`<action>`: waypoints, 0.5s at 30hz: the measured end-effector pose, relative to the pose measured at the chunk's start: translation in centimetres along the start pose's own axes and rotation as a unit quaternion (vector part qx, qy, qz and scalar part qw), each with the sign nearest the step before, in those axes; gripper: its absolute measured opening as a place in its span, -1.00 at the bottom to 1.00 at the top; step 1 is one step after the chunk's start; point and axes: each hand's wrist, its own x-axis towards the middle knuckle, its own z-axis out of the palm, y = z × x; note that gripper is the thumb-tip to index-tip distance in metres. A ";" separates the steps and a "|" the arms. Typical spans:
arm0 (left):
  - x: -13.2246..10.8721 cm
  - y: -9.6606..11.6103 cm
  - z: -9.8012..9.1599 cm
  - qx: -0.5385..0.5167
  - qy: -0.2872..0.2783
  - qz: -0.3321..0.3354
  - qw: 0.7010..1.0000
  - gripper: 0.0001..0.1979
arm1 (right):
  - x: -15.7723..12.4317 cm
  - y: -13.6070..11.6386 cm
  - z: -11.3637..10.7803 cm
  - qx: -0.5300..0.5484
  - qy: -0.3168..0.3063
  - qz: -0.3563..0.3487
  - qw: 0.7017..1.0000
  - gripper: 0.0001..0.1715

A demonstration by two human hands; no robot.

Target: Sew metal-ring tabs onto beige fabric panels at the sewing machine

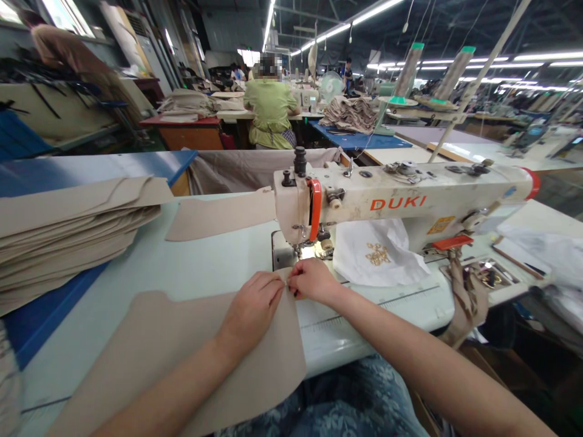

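A large beige fabric panel [268,358] lies over the front of the sewing machine table and hangs toward my lap. My left hand [255,306] rests on it, fingers bent and pinched together at its upper corner. Touching that same corner from the right is my right hand [314,280], its thumb and fingertips closed on the edge. A small dark spot shows under those fingers; I cannot make out what it is. Just beyond both hands stand the needle and presser foot of the sewing machine [396,203], lit by a small lamp.
Stacked beige panels [68,237] stand at the left, and another beige panel [223,215] lies behind the needle. Gold-coloured rings [377,255] lie on a white cloth [350,243] under the machine arm. Beige straps [467,297] hang at the right. A co-worker [271,109] sits ahead.
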 end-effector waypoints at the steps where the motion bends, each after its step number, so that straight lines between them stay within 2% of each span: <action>1: 0.1 0.0 0.1 0.007 0.005 0.015 1.000 -0.68 | 0.1 0.0 -0.1 -0.010 -0.006 0.000 1.000 -0.80; 10: 0.7 -0.1 0.8 0.030 0.052 0.067 0.996 -0.73 | 0.9 0.0 -0.6 -0.097 -0.045 -0.027 0.994 -0.85; 15: 1.0 -0.1 0.6 0.030 0.050 0.069 0.996 -0.76 | -0.5 0.4 -1.5 -0.155 0.010 -0.101 0.983 -0.84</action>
